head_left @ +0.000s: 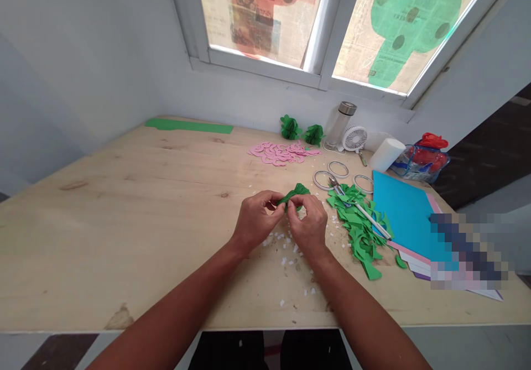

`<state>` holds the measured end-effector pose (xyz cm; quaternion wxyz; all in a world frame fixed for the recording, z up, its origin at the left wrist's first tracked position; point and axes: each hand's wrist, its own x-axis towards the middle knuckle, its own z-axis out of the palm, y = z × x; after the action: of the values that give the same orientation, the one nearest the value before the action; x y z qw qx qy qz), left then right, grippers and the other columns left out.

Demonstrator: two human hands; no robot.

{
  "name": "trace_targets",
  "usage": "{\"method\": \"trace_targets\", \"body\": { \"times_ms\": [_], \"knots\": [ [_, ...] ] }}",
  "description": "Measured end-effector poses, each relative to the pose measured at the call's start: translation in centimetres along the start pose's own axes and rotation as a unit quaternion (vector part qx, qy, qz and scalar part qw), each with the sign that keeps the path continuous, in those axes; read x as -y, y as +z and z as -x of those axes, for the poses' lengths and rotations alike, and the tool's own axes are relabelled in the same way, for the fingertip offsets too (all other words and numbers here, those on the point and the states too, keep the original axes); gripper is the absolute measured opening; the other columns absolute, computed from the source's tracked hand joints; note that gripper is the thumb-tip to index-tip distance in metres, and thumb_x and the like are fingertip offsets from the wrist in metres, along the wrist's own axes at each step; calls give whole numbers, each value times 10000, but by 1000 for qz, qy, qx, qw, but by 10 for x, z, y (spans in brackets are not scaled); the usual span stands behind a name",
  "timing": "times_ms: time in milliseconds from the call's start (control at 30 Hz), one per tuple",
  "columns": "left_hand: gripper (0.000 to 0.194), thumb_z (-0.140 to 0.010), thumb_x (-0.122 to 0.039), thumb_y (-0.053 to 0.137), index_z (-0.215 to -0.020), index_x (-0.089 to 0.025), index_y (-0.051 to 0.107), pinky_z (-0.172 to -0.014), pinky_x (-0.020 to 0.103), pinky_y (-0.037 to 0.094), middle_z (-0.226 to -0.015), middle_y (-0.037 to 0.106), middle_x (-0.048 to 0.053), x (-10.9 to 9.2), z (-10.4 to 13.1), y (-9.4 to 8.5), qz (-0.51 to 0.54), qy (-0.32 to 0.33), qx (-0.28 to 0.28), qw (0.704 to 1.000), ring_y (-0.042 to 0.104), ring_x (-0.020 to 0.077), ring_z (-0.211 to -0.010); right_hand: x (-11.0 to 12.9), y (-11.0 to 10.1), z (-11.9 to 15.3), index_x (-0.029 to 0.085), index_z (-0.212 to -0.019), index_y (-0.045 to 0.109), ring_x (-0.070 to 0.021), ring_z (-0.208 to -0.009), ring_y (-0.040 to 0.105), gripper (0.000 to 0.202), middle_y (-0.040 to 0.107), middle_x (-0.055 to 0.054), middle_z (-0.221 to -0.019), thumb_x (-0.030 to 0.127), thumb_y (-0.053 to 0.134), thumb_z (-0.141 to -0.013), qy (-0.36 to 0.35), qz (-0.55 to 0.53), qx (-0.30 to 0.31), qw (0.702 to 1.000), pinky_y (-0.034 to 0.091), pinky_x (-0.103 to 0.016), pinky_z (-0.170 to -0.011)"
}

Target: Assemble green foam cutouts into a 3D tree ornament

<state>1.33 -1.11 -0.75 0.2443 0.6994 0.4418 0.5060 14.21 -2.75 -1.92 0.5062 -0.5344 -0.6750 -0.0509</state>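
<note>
A small, layered green paper piece [301,189] is held over the middle of the table. My left hand [256,220] pinches its left side between thumb and forefinger. From the right, my right hand [309,223] grips the near edge, fingertips almost touching the left thumb. The fingers hide part of the paper. Tiny white paper scraps [286,243] lie scattered below my hands. A heap of green paper offcuts [360,237] sits right of my right hand, with scissors [335,185] and a white stick-like pen [371,220] on top.
Two green paper ornaments [290,128] and pink paper cutouts [282,152] lie toward the wall. Behind stand a clear bottle [337,126], a small fan [355,138] and a white roll [388,155]. Tape rings [338,168] and blue sheets [409,215] are right; a green strip [191,126] lies far left.
</note>
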Motion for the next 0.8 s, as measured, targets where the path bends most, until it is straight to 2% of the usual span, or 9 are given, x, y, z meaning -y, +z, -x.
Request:
{"method": "trace_targets", "body": {
  "times_ms": [800],
  "knots": [
    [103, -712, -198, 593, -745, -178, 688, -671, 268, 542, -754, 720, 22, -5, 0, -1, 20, -35, 20, 999, 650, 157, -663, -2, 4, 1, 192, -693, 552, -163, -656, 538, 90, 588, -9, -656, 176, 526, -777, 27, -14, 6, 1000, 418, -293, -668]
  ]
}}
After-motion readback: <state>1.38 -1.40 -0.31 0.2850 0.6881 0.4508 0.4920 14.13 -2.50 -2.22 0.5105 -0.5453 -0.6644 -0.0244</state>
